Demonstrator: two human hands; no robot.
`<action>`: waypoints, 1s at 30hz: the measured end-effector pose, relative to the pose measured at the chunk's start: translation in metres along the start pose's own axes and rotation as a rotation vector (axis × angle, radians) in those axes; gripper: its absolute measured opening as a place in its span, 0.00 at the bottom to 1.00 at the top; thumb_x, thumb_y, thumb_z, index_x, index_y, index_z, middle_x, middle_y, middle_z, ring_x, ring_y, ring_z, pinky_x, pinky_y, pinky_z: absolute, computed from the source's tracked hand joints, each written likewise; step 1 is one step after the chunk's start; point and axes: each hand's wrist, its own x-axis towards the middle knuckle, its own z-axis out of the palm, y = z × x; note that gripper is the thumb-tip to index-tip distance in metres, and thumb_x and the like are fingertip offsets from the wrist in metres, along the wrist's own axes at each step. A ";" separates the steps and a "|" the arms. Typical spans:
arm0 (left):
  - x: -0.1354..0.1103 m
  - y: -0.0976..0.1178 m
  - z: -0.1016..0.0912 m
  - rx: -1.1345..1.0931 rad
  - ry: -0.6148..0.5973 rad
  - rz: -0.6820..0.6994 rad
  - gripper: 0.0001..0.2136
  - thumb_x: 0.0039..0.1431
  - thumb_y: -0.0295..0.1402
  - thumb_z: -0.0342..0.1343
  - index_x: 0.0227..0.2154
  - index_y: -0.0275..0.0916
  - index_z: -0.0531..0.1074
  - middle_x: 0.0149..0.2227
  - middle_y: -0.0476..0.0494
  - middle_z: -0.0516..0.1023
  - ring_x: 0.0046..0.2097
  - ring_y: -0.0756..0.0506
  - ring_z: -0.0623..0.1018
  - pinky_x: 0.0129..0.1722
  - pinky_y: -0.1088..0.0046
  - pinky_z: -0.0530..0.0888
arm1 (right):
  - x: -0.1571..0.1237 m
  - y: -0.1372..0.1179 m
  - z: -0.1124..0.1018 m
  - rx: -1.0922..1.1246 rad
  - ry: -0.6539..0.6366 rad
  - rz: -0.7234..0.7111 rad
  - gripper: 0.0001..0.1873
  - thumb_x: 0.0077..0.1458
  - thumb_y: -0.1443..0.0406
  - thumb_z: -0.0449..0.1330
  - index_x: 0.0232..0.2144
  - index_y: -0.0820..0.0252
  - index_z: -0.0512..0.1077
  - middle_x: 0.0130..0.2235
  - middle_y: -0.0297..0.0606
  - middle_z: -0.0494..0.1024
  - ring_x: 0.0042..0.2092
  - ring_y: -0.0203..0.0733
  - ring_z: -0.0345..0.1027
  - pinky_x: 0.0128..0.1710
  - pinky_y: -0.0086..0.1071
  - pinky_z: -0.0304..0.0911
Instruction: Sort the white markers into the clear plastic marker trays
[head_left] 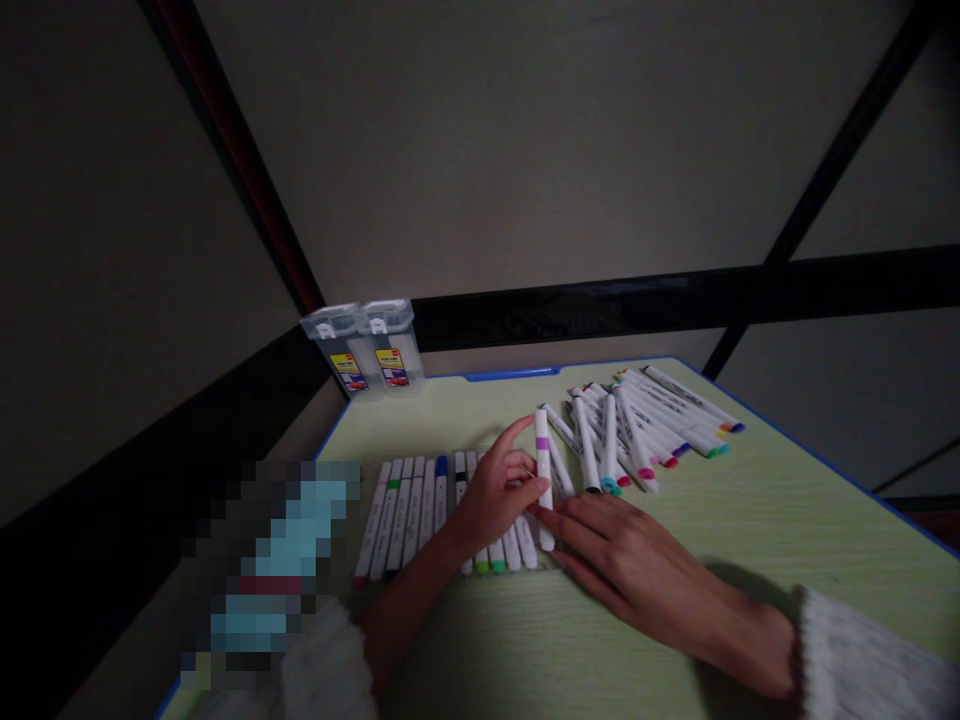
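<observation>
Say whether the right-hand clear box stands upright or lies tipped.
Upright: the clear box stands at the back left of the table, lid on top.

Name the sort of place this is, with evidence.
Probably an indoor desk or craft corner: a pale, blue-edged table, white markers on it, and two clear plastic boxes at its far left corner.

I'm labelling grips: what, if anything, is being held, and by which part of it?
A purple-banded white marker: the left hand holds it by the middle; the right hand touches its lower part.
</observation>
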 end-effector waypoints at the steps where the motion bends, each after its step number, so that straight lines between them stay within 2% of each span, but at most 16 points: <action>1: 0.000 0.000 0.000 0.005 -0.001 0.001 0.31 0.45 0.24 0.53 0.55 0.37 0.51 0.26 0.52 0.65 0.25 0.55 0.66 0.23 0.80 0.63 | 0.000 0.000 0.000 0.002 -0.004 0.004 0.16 0.58 0.66 0.46 0.47 0.66 0.64 0.34 0.42 0.71 0.36 0.44 0.65 0.36 0.40 0.63; 14: 0.001 -0.002 0.000 0.032 -0.007 0.012 0.29 0.45 0.24 0.53 0.53 0.37 0.54 0.25 0.53 0.64 0.25 0.55 0.67 0.24 0.80 0.63 | -0.001 0.001 0.003 0.005 0.047 -0.001 0.16 0.59 0.66 0.46 0.47 0.64 0.65 0.34 0.42 0.72 0.36 0.43 0.65 0.37 0.38 0.62; 30: 0.001 -0.003 0.000 0.061 0.007 -0.007 0.24 0.44 0.23 0.52 0.49 0.36 0.58 0.26 0.52 0.66 0.28 0.53 0.69 0.29 0.76 0.65 | 0.000 0.001 0.003 0.024 -0.011 0.017 0.16 0.58 0.66 0.48 0.47 0.64 0.64 0.35 0.41 0.71 0.37 0.43 0.65 0.37 0.39 0.62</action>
